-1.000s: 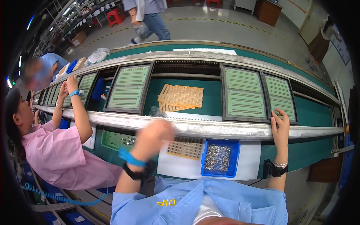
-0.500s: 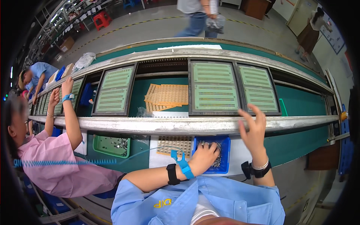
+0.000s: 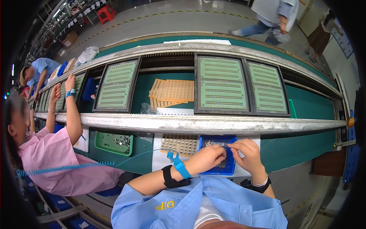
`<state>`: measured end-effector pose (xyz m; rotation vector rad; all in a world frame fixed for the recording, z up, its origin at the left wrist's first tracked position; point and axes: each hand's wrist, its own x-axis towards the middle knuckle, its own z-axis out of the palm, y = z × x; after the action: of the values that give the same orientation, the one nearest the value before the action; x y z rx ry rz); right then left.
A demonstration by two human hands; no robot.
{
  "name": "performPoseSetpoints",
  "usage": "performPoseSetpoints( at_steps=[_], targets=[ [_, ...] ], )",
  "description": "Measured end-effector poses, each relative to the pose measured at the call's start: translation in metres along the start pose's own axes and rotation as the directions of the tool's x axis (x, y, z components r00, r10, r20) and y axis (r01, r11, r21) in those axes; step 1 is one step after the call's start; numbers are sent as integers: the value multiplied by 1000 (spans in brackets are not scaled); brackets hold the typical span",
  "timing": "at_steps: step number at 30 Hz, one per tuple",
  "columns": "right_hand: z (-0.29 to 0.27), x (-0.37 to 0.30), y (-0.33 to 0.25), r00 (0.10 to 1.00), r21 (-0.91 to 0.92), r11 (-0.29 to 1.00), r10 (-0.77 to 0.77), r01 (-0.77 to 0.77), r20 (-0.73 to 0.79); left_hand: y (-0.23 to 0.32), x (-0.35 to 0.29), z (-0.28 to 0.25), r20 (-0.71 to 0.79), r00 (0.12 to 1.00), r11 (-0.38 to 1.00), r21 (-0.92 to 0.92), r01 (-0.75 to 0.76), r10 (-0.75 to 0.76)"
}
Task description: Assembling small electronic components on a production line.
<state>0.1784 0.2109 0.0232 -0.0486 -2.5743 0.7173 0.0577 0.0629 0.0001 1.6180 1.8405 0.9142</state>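
Observation:
Small metal components (image 3: 220, 165) fill part of a blue bin (image 3: 231, 168) in front of me. Over the bin's left side is my left hand (image 3: 206, 158), its fingers curled and drawn together; anything in them is too small to make out. My right hand (image 3: 248, 153) hangs over the bin's right edge, thumb and forefinger closed toward each other, and I cannot see what they hold. The fingertips of both hands are near each other but apart. Just left of the bin, a tan perforated board (image 3: 178, 144) holds rows of small parts.
Beyond the metal rail (image 3: 213, 124), black frames (image 3: 196, 84) carry green circuit boards (image 3: 222, 93). Tan boards (image 3: 173, 91) lie stacked between frames. A green tray (image 3: 114, 143) of parts sits left, near a coiled blue cord (image 3: 68, 168) and a co-worker in pink (image 3: 65, 164).
My right hand has come down from the rail to the bin, its spread fingers closing. My left hand has lifted slightly out of the parts. A person in the background has walked right.

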Motion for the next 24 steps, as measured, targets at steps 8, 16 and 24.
performPoseSetpoints(
  at_steps=[8,16,24],
  targets=[
    [11,2,-5,998,294,954,53,-63,42,-10,-6,-1,85,962,325,-930,169,-258],
    [18,8,-15,991,80,996,33,-23,-128,-12,-6,-4,96,954,255,-952,171,-283],
    [18,8,-18,983,246,961,153,-124,-102,-12,-7,-5,92,962,260,-952,161,-259]
  ],
)
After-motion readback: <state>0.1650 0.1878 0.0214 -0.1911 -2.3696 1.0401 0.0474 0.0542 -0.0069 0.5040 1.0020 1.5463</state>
